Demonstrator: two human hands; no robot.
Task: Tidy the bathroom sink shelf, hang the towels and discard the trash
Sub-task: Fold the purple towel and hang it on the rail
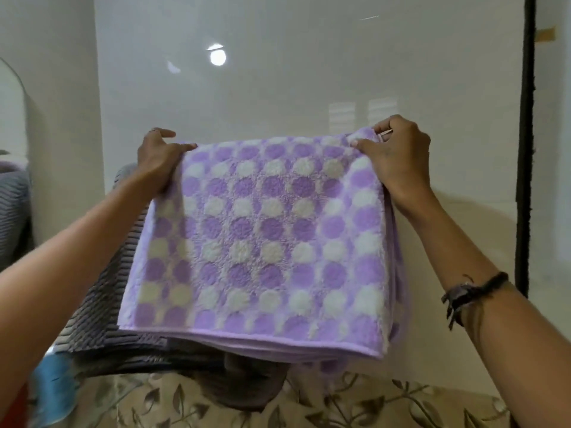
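We hold the purple-and-white dotted towel up against the pale tiled wall, folded over, its top edge running level from one hand to the other and the rest hanging straight down below our fingers. Our left hand pinches the top left corner, fingers curled onto the cloth; our right hand grips the top right corner the same way, thumb pressed on the front face. Both hands sit at about equal height, neither clearly nearer the wall. Whether a rail lies under the fold we cannot tell; the towel hides it. Just beside our left fingers and lower, a grey ribbed towel hangs. We judge that the coming move depends on keeping that long top edge level while we settle the towel.
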